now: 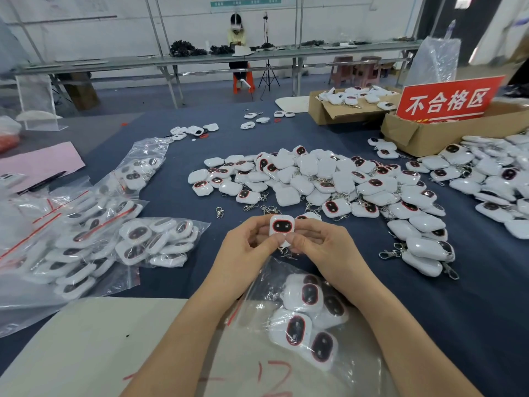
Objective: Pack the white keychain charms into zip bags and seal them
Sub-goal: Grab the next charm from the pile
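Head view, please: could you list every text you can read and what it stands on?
"不合格区": white characters on the red sign in the cardboard box.
Red handwriting on the beige sheet: too scrawled to read.
Wall poster: too blurred.

White wall [86, 32] at rear, long metal workbench [200, 59] along it, person [237, 37] seated there on orange stool [250, 80], black tripod [268, 74] beside, pink stools [342, 69] at right, grey floor [137, 91], dark blue table [177, 209] in foreground.
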Demonstrator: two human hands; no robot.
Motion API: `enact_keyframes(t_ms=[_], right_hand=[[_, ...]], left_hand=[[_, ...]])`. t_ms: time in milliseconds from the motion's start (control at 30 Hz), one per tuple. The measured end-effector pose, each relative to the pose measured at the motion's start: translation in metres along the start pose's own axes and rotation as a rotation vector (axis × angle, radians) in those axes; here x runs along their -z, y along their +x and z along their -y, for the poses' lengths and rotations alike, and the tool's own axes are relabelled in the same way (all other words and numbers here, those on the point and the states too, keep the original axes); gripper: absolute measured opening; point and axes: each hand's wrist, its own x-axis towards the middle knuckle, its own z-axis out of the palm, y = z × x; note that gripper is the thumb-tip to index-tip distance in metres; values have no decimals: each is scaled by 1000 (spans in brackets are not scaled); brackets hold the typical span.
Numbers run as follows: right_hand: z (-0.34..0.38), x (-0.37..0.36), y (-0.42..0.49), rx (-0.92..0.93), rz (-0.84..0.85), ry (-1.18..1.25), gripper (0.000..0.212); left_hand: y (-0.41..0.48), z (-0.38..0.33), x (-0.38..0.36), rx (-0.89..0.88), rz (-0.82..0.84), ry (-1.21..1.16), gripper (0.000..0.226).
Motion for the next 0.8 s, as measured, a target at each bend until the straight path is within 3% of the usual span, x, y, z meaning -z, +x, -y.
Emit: enact_keyframes(t_ms=[167,300,533,667,800], right_hand=[[2,-1,0,0,13,132,33],[5,-1,-2,-2,2,231,13],[5,1,-6,-71,122,449,12],[8,-1,-7,-43,88,422,5],[9,-2,-8,-11,74,400,4]], left_hand=[[0,0,-2,-14,-32,39,15],[-5,-3,-5,-79,-35,101,18],[-8,-6,-6,-116,-87,93,17],[-8,-4,-8,-244,-139,329,22],[-8,-2,-8,-283,-139,383,19]])
